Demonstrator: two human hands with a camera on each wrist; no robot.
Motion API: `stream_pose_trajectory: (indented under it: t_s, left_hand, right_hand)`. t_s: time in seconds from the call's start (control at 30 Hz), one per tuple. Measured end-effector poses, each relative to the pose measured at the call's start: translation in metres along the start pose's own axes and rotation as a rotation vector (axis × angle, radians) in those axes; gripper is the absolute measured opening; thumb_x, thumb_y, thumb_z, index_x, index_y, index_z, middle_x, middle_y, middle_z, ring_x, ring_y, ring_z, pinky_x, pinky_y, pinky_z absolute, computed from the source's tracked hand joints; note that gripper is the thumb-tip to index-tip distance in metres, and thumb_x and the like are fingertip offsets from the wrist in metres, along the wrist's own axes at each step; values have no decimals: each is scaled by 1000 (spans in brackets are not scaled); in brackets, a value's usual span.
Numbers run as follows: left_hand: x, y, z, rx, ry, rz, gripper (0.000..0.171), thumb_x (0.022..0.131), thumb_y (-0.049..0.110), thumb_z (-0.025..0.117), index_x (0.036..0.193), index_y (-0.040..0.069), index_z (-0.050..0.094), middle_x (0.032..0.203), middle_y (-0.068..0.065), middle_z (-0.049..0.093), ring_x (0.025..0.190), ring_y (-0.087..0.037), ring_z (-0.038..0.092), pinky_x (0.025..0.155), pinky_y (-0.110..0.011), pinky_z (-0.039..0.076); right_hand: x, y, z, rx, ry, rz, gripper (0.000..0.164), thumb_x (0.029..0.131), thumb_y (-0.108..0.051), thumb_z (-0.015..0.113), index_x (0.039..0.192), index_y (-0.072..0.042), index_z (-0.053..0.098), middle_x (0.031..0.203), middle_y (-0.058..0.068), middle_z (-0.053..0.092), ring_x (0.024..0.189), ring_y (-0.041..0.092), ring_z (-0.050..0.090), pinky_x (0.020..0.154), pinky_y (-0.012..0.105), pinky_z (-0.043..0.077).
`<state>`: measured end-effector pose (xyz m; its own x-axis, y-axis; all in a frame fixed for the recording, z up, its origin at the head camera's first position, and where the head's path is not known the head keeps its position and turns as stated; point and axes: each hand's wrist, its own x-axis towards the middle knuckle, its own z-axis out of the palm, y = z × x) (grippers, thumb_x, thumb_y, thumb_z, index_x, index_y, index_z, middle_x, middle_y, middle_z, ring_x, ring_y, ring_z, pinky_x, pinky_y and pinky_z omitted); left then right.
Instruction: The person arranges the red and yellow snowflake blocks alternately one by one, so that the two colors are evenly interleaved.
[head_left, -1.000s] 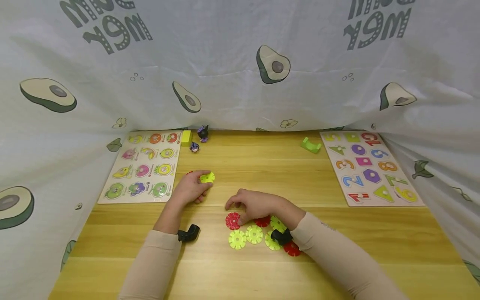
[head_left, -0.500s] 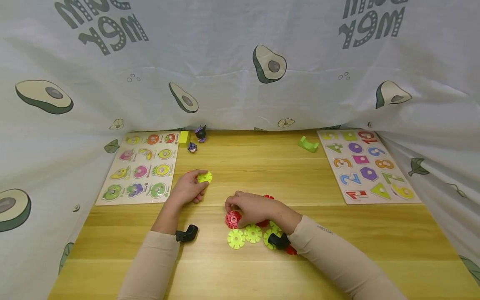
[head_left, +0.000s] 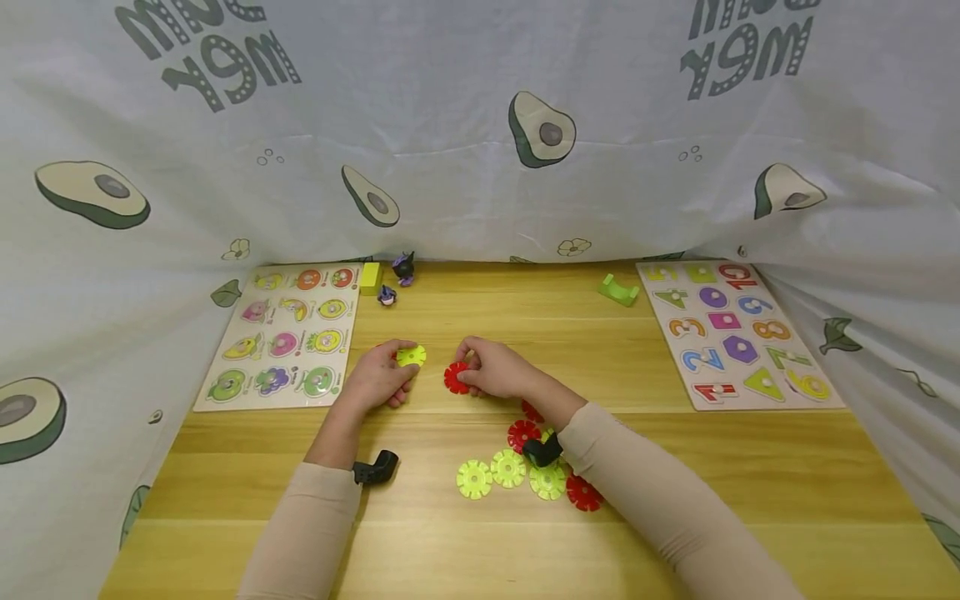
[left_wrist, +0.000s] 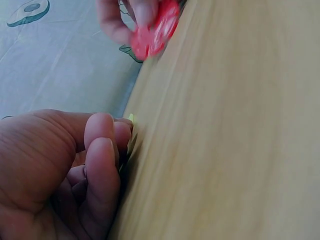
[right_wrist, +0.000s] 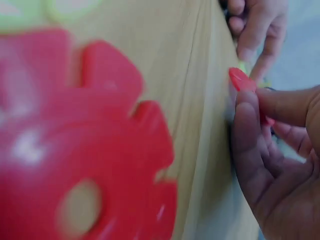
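My left hand [head_left: 377,377] pinches a yellow notched plastic disc [head_left: 411,357] between thumb and index finger, low over the table. A bit of red shows behind that hand's index finger. To its right, my right hand [head_left: 497,367] holds a red notched disc [head_left: 454,378] by its edge, tilted, a short gap from the yellow one. In the right wrist view the red disc [right_wrist: 241,80] sits between thumb and fingertips, with the left hand [right_wrist: 262,30] just beyond. The left wrist view shows only a sliver of the yellow disc [left_wrist: 131,118] past the curled fingers.
Below the right forearm lie several discs, among them a yellow disc [head_left: 474,479] and a red disc [head_left: 583,493]. A fruit puzzle board [head_left: 281,333] is at left, a number board [head_left: 738,337] at right. A yellow block [head_left: 371,278], small figurines [head_left: 403,268] and a green piece [head_left: 618,290] stand farther back.
My right hand has picked up the red disc from the group and carried it away from the body, up beside the left hand. The left hand has stayed put with its yellow disc.
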<state>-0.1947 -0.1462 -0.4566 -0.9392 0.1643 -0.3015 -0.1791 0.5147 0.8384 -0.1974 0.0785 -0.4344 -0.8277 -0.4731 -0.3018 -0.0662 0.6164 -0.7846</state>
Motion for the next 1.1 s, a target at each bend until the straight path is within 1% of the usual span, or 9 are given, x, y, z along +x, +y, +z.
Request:
stream_pose_trajectory:
  t_s: [0.17, 0.3, 0.47, 0.57, 0.7, 0.8, 0.87, 0.97, 1.1]
  left_hand:
    - [0, -1, -1, -2, -4, 12, 40, 89, 19, 62, 127, 20, 51, 64, -12, 59, 46, -20, 57, 44, -35, 52]
    - [0, -1, -1, -11, -6, 20, 40, 89, 19, 62, 127, 19, 51, 63, -12, 59, 45, -20, 57, 44, -35, 52]
    - [0, 1, 0, -6, -13, 13, 40, 89, 19, 62, 127, 20, 50, 63, -12, 59, 45, -20, 57, 44, -35, 52]
    - [0, 1, 0, -2, -13, 12, 40, 89, 19, 62, 127, 20, 50, 64, -12, 59, 46, -21, 57, 44, -35, 52]
    - [0, 1, 1, -7, -13, 21, 41, 88, 19, 63, 127, 20, 50, 64, -12, 59, 46, -20, 57, 44, -35, 52]
    - [0, 1, 3, -13, -20, 21, 44, 87, 21, 65, 128, 20, 50, 65, -12, 59, 47, -21, 57, 45, -35, 52]
    - [-1, 2, 5, -14, -25, 21, 46, 85, 22, 67, 128, 21, 50, 65, -13, 59, 47, -21, 57, 45, -35, 52]
    - [-2, 6, 9, -22, -45, 26, 49, 83, 24, 70, 128, 23, 51, 64, -13, 59, 46, -22, 57, 45, -35, 53]
    - [-1, 11, 16, -5, -85, 48, 48, 83, 24, 70, 128, 24, 53, 62, -12, 59, 43, -21, 56, 45, -35, 53]
  right_hand:
    - [25, -6, 1, -43, 73, 70, 25, 90, -21, 62, 106, -13, 46, 61, 8, 61, 47, 19, 58, 43, 27, 46]
    - [40, -13, 1, -87, 137, 115, 30, 88, -25, 64, 106, -11, 44, 56, 7, 60, 44, 19, 57, 42, 27, 47]
    - [46, -14, 3, -167, 156, 173, 39, 85, -33, 67, 108, -12, 43, 56, 5, 60, 45, 17, 57, 45, 27, 45]
    - [44, -12, 3, -170, 157, 168, 46, 83, -38, 68, 113, -13, 43, 58, 4, 60, 46, 17, 57, 45, 27, 44]
    - [35, -6, 2, -97, 151, 104, 51, 86, -42, 63, 123, -12, 42, 61, 6, 60, 49, 18, 56, 46, 27, 42]
    - [20, 0, 0, -92, 114, 37, 50, 89, -43, 59, 126, -14, 43, 66, 4, 59, 53, 17, 54, 48, 27, 40]
    - [7, 1, -1, -122, 61, -13, 48, 89, -42, 59, 125, -15, 46, 72, 2, 58, 58, 15, 54, 51, 27, 43]
    - [-16, 1, 2, -172, -55, -97, 46, 86, -39, 64, 123, -16, 50, 81, -2, 59, 67, 13, 55, 60, 27, 47]
    - [-46, 0, 9, -224, -189, -200, 45, 80, -37, 71, 119, -19, 56, 90, -4, 59, 77, 12, 55, 69, 27, 48]
